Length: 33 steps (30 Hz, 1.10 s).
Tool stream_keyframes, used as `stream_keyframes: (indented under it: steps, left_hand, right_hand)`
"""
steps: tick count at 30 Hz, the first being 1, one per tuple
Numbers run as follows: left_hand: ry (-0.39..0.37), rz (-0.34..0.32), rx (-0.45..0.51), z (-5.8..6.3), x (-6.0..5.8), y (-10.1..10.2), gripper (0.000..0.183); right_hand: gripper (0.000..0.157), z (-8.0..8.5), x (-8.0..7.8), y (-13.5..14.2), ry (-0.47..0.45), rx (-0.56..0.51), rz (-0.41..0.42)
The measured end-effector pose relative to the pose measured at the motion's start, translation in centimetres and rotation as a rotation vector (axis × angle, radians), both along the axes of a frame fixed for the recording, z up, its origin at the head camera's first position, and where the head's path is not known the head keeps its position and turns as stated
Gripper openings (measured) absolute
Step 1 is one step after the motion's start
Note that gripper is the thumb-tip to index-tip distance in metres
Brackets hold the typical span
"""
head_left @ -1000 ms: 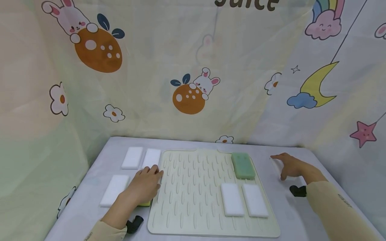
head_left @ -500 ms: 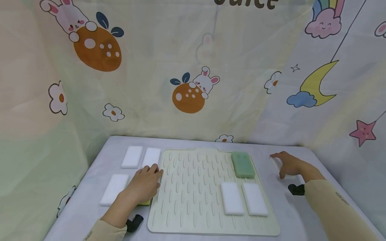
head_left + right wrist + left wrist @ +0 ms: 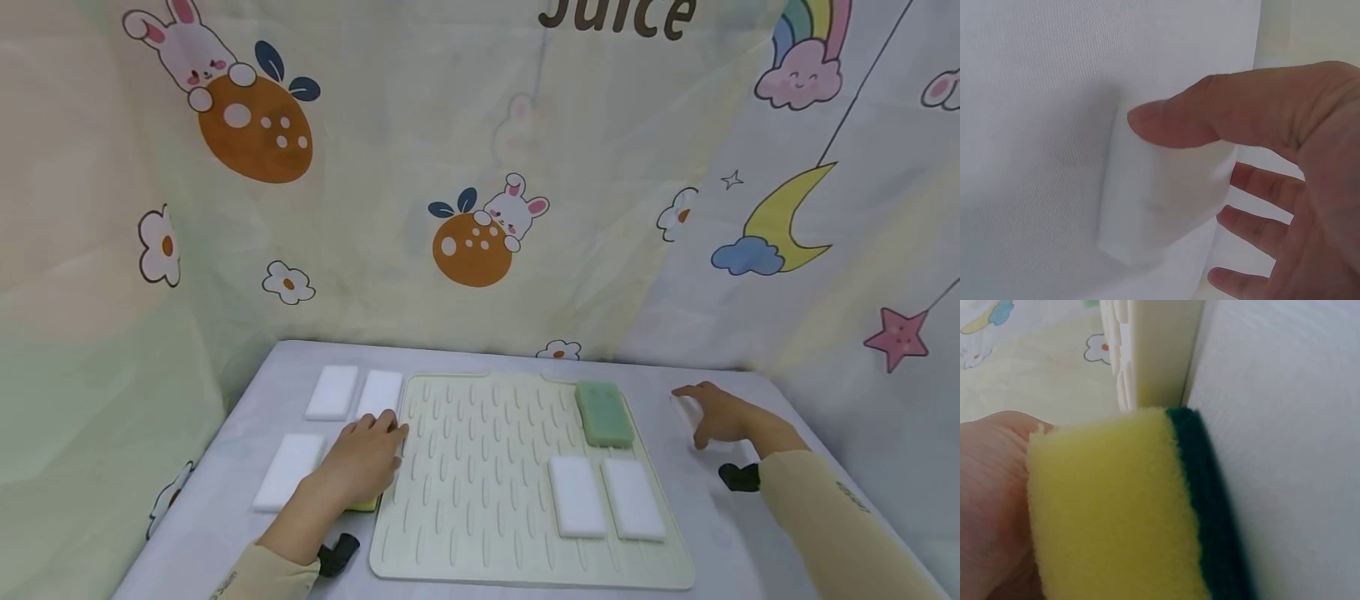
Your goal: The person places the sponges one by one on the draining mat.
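fingers [image 3: 994, 506] of the left hand [image 3: 360, 463] curling round the yellow-and-green sponge [image 3: 1129, 512], pinning it to the table [image 3: 225, 517] right against the ribbed mat [image 3: 480, 467] edge. barely shifting from a second ago; no lift beginning. right hand [image 3: 723, 417] lying spread, thumb touching a white foam block [image 3: 1160, 194], not gripping. white blocks [image 3: 288, 471] crowding the left side; bare mat lying free between the hands.
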<state>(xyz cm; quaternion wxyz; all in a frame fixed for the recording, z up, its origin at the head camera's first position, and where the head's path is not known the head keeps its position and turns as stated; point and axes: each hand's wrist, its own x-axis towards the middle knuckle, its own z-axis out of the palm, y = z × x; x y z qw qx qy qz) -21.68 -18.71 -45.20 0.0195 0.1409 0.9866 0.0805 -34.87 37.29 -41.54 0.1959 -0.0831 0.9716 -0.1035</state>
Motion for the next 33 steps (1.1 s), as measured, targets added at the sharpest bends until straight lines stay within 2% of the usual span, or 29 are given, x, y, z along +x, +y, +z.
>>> stream_keyframes:
  steps: [6, 15, 23, 33]
  left_hand:
    - [-0.005, 0.003, -0.003, 0.2, 0.1, 0.0, 0.049]
    - [-0.011, 0.000, 0.004, 0.4, 0.2, 0.0, 0.049]
    - [-0.007, -0.008, -0.006, 0.2, 0.0, -0.1, 0.048]
    - [-0.003, -0.015, -0.005, 0.1, -0.1, -0.1, 0.048]
  right_hand:
    - [0.093, 0.3, 0.4, -0.1, 0.028, -0.002, 0.021]
    - [0.091, 2.2, 1.3, -1.9, 0.055, 0.013, 0.067]
    - [0.091, 2.8, 1.3, -2.8, 0.055, 0.060, 0.060]
    - [0.095, 3.9, 1.8, -4.1, 0.076, 0.022, 0.123]
